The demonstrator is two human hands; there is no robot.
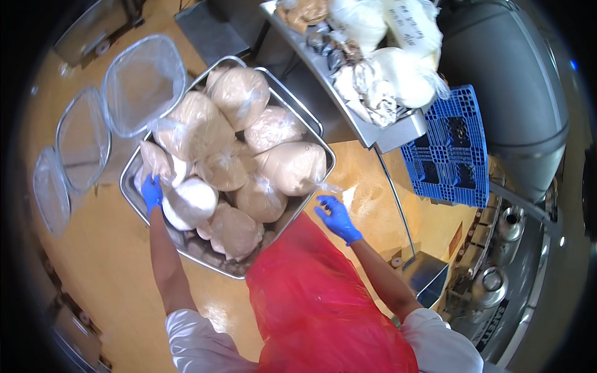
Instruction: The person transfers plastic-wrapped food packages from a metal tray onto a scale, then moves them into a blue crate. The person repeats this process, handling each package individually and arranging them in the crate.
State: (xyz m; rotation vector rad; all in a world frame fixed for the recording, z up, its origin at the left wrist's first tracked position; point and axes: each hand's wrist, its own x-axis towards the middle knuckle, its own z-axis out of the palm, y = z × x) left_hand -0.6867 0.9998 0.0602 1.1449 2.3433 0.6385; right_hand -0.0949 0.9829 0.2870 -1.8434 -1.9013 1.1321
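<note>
Both my hands wear blue gloves. At the left side of a large metal tub [205, 263], my left hand [151, 191] is closed on the end of a small clear plastic bag of tan powder [155, 160]. Beside it lies a bag of white powder [191, 204]. Several bigger tied bags of tan powder [196, 127] fill the tub. My right hand [337, 217] is held out over the floor just right of the tub, fingers apart and nothing in them. Close above it, the loose clear end of another tan bag [293, 166] hangs over the rim.
Clear liners in round-edged containers [144, 87] stand to the left of the tub. A metal table [348, 112] at the top holds white and tan bags. To the right are a blue plastic pallet [451, 146], a big grey vessel [504, 74] and an open metal box [426, 276].
</note>
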